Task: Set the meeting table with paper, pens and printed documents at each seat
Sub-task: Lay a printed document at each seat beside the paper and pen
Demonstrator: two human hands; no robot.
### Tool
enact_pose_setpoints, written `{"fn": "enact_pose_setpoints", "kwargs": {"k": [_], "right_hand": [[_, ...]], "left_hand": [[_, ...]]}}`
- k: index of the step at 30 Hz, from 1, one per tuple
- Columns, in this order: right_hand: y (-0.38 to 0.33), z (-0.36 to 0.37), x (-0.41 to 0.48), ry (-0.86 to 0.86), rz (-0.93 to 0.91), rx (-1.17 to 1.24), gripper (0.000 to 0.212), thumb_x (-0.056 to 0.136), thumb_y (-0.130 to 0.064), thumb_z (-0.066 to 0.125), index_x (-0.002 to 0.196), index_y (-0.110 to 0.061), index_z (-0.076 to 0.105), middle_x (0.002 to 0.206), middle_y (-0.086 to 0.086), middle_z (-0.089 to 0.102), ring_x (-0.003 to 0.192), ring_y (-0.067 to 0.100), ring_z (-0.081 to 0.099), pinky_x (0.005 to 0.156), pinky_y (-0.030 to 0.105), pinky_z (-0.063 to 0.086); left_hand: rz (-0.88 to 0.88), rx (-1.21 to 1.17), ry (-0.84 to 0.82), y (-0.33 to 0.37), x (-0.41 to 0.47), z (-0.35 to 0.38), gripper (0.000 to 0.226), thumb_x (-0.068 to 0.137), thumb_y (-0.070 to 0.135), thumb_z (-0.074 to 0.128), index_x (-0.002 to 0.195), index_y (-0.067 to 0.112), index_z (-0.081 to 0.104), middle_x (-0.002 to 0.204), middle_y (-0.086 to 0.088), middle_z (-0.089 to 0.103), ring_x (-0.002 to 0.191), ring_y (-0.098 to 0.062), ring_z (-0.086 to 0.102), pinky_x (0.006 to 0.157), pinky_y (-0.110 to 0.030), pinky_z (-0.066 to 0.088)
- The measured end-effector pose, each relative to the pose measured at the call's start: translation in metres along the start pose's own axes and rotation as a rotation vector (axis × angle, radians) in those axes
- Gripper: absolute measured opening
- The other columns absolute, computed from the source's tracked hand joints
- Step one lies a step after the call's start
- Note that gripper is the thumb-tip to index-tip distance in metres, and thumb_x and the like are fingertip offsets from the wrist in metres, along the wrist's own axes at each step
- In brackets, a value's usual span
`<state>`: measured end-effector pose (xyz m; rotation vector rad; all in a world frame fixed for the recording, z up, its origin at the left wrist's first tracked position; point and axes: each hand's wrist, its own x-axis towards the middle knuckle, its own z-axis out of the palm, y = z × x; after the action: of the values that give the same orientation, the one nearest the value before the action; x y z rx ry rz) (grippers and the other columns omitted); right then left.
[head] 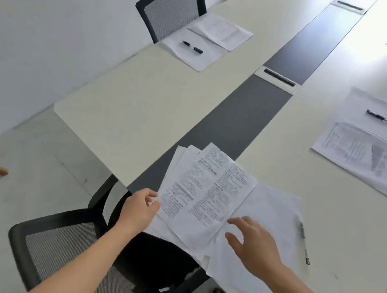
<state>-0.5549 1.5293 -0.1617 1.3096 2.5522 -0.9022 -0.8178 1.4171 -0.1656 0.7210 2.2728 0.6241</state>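
So the left hand [140,207] had the stack of printed documents [207,194] pinched at its left edge, thumb on top and fingers curled shut on the sheets, with the stack fanned out over the near end of the meeting table [145,93]. The right hand [251,244] was hovering just over the blank paper [271,209] right next to the stack, fingers spread apart and gripping nothing; couldn't tell if the fingertips actually touched it. A pen [304,242] lay on that paper's right edge, apart from the fingers. The other seats had paper, pen and printout laid out.
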Motion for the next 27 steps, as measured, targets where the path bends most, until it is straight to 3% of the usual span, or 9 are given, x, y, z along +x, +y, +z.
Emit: {"fn": "enact_pose_setpoints", "kwargs": {"k": [4,7,9,12,16,19,21,25,27], "right_hand": [[-0.027,0.027,0.045,-0.145,0.021,-0.193,0.06,0.096,-0.043,0.05,0.15,-0.03,0.028,0.161,0.0,0.021,0.148,0.022,0.02,0.111,0.039,0.036],[-0.036,0.051,0.066,-0.244,0.02,-0.269,0.07,0.094,-0.043,0.052,0.153,-0.028,0.016,0.165,0.006,0.001,0.152,0.026,0.001,0.119,0.043,0.022],[-0.036,0.064,0.074,-0.287,-0.002,-0.302,0.074,0.093,-0.042,0.053,0.154,-0.029,0.012,0.165,0.007,-0.008,0.152,0.026,-0.007,0.12,0.042,0.016],[-0.033,0.074,0.079,-0.294,-0.047,-0.327,0.078,0.093,-0.041,0.054,0.154,-0.033,0.007,0.163,0.006,-0.016,0.151,0.024,-0.014,0.121,0.041,0.01],[-0.025,0.075,0.083,-0.308,-0.114,-0.369,0.08,0.092,-0.042,0.055,0.154,-0.036,0.005,0.163,0.003,-0.019,0.15,0.021,-0.017,0.121,0.039,0.007],[-0.024,0.069,0.085,-0.333,-0.116,-0.341,0.081,0.091,-0.044,0.057,0.154,-0.037,0.008,0.164,0.0,-0.016,0.151,0.019,-0.013,0.121,0.038,0.01],[-0.027,0.061,0.084,-0.263,-0.036,-0.145,0.079,0.089,-0.046,0.061,0.153,-0.036,0.016,0.165,-0.004,-0.004,0.152,0.02,0.003,0.12,0.037,0.02],[-0.028,0.02,0.09,0.286,0.288,0.573,0.091,0.077,-0.035,0.08,0.15,-0.028,0.025,0.156,-0.004,0.028,0.141,0.018,0.034,0.11,0.044,0.041],[-0.031,-0.014,0.097,0.28,0.367,0.979,0.098,0.071,-0.026,0.086,0.15,-0.027,0.028,0.15,-0.005,0.039,0.134,0.016,0.042,0.103,0.043,0.046]], "left_hand": [[0.027,0.165,-0.049,-0.001,0.065,0.016,0.038,0.091,0.027,0.057,0.126,0.011,0.055,0.126,-0.009,0.052,0.107,-0.022,0.054,0.08,-0.027,0.039],[-0.015,0.165,-0.071,-0.004,0.09,0.033,0.044,0.089,0.025,0.058,0.129,0.009,0.05,0.133,-0.012,0.045,0.118,-0.027,0.047,0.086,-0.032,0.042],[-0.047,0.117,-0.017,-0.002,0.1,0.039,0.042,0.087,0.024,0.06,0.125,0.009,0.051,0.13,-0.011,0.045,0.115,-0.028,0.047,0.089,-0.036,0.045],[-0.141,-0.095,0.012,0.011,0.108,0.04,0.039,0.082,0.023,0.067,0.115,0.009,0.051,0.119,-0.009,0.049,0.092,-0.023,0.054,0.075,-0.033,0.047],[-0.288,-0.333,-0.131,0.024,0.111,0.035,0.039,0.078,0.017,0.073,0.111,0.007,0.056,0.105,-0.006,0.064,0.088,-0.023,0.064,0.066,-0.029,0.052],[-0.179,-0.327,-0.211,0.039,0.104,0.028,0.024,0.078,0.008,0.074,0.101,0.003,0.067,0.097,-0.006,0.072,0.085,-0.023,0.07,0.07,-0.034,0.06],[-0.048,-0.347,-0.273,0.051,0.093,0.017,0.017,0.077,0.009,0.076,0.093,0.006,0.073,0.092,-0.007,0.075,0.083,-0.022,0.072,0.077,-0.043,0.06],[0.147,-0.5,-0.367,0.077,0.068,-0.031,0.006,0.079,0.009,0.075,0.086,0.009,0.075,0.089,-0.004,0.078,0.083,-0.02,0.074,0.075,-0.037,0.06],[0.212,-0.53,-0.369,0.085,0.062,-0.059,0.012,0.078,0.007,0.076,0.089,0.001,0.075,0.092,-0.007,0.077,0.084,-0.022,0.074,0.074,-0.033,0.06]]}}
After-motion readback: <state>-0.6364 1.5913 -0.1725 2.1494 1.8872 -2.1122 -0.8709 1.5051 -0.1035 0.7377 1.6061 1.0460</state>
